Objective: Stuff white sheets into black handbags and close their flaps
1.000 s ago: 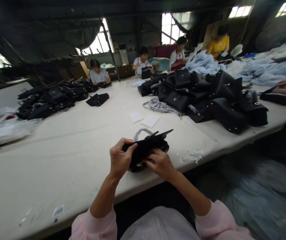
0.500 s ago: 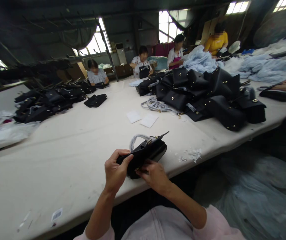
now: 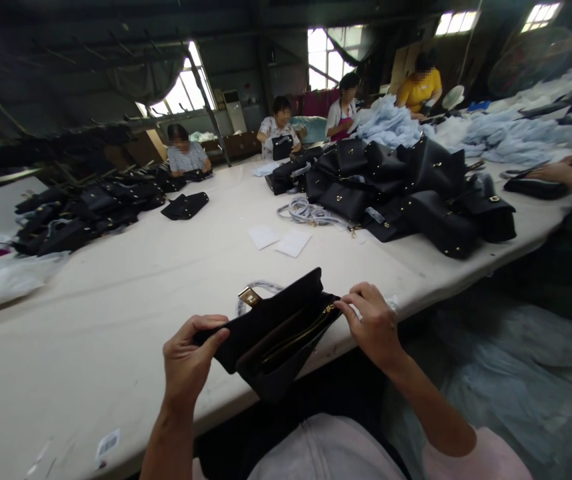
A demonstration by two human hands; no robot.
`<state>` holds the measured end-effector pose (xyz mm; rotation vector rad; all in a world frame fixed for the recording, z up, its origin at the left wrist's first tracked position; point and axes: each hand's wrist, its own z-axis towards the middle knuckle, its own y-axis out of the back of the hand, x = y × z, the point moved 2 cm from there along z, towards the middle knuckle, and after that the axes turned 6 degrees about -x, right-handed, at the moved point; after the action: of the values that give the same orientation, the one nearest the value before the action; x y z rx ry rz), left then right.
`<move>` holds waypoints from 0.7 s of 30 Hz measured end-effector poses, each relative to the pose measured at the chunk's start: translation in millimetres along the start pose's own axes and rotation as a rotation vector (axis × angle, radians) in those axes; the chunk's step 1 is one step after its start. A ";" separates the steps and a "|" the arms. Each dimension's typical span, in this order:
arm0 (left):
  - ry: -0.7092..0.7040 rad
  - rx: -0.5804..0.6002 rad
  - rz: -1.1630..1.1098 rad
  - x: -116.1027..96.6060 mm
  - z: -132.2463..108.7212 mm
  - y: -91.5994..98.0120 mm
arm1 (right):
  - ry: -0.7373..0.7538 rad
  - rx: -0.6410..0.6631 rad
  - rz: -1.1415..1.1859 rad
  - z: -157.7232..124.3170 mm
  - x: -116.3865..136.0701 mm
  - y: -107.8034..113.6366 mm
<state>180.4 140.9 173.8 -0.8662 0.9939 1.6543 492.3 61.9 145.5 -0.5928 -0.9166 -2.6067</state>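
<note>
A black handbag is held at the table's near edge, its flap lifted back and its inside with a gold zipper showing. On the flap's edge sits a gold clasp; behind it a wrapped handle sticks up. My left hand is closed on the left end of the flap, thumb on top. My right hand pinches the bag's right corner by the zipper's end; whether it grips the pull itself I cannot tell.
Black handbags lie heaped on the right and left of the white table. Coiled straps and two white squares lie mid-table. Co-workers sit across; another person's hands are at far right. Plastic sheeting hangs below.
The bag's flap has been opened, and its zippered inside now shows. My right hand has moved from the bag's front to its right corner; my left hand has shifted left.
</note>
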 end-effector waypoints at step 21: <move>-0.575 0.429 0.612 9.3 -37.0 -132.1 | -0.152 0.053 0.211 -12.6 -12.8 -39.9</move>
<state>308.0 135.0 122.9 0.2329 1.1883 1.9164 483.2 85.5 109.7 -0.8355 -0.9115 -2.3690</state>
